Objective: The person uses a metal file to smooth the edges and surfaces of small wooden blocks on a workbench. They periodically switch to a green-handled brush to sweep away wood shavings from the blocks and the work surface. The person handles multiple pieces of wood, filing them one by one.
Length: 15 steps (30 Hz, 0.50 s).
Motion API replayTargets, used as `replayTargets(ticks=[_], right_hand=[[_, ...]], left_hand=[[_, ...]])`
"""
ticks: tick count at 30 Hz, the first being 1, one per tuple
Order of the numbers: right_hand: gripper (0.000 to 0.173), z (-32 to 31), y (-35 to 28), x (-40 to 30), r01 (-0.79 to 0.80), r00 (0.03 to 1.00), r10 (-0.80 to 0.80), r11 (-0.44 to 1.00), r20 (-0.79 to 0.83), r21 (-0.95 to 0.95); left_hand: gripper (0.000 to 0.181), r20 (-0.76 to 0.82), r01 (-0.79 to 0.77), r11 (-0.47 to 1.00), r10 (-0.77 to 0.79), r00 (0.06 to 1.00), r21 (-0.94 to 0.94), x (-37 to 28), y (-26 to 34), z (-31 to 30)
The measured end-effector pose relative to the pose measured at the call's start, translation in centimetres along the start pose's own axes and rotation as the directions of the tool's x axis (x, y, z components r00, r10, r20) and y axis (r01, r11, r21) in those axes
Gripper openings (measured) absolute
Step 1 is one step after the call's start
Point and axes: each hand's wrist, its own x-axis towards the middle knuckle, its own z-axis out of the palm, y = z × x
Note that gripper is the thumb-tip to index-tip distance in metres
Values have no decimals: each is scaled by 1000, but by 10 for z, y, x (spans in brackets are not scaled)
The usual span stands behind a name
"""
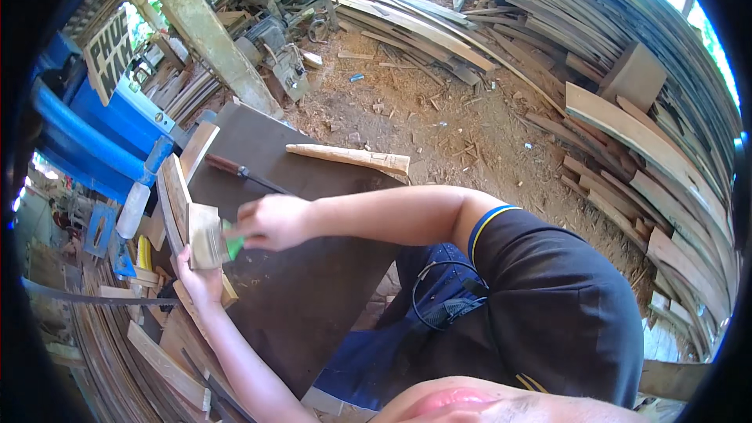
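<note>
My left hand (200,282) grips the lower end of a pale wooden block (204,229) at the left edge of a dark tabletop (305,311). My right hand (267,223) is closed on a green-handled tool (234,241), blurred, whose end meets the block's right side; it looks like a brush, but its kind is not certain. Above my right hand, a tool with a brown wooden handle and a metal shaft (235,171) lies on the tabletop, partly hidden by that hand. A roughly shaped wooden piece (349,157) rests along the table's far edge.
Boards (176,194) stand by the table's left side. A saw blade (106,298) and wood offcuts (170,364) lie at lower left. Beyond are a blue machine (100,123), a concrete post (205,29) and a littered dirt floor (423,123). Stacked planks (587,23) line the right.
</note>
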Motion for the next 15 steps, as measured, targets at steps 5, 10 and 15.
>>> replayTargets(ticks=[5,10,15], right_hand=[[38,-8,-12,2,-77,984,84,996,159,-49],[38,-17,6,5,-312,944,300,947,-139,-74],[45,-1,-11,1,-6,991,5,1000,134,11]], left_hand=[[63,-7,-62,997,62,998,40,-3,-6,-6],[58,273,7,999,-18,962,42,-9,-4,8],[58,207,6,994,-28,978,108,-11,-6,4]])
